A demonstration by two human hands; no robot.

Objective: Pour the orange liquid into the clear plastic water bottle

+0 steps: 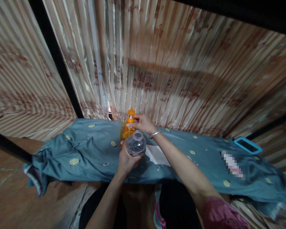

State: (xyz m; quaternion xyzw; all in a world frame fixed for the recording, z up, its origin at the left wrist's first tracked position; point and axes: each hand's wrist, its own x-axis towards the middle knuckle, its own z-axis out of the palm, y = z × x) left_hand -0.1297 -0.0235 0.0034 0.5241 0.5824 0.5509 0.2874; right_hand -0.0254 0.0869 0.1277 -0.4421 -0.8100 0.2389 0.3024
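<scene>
My left hand is wrapped around a clear plastic bottle, held upright with its uncapped neck facing up. Just behind it stands a bottle of yellow liquid with an orange pump-like top. My right hand, with a silver bangle on the wrist, has its thumb and fingers closed around the neck below that top. The clear bottle hides part of the yellow bottle's lower body. On the cloth beside my left hand lies a torn white sheet of paper.
A grey-green cloth with yellow pineapple prints covers the narrow bench. At its right end lie a blue-framed tablet and a pixelated object. Pleated curtains hang behind, with black posts at the sides.
</scene>
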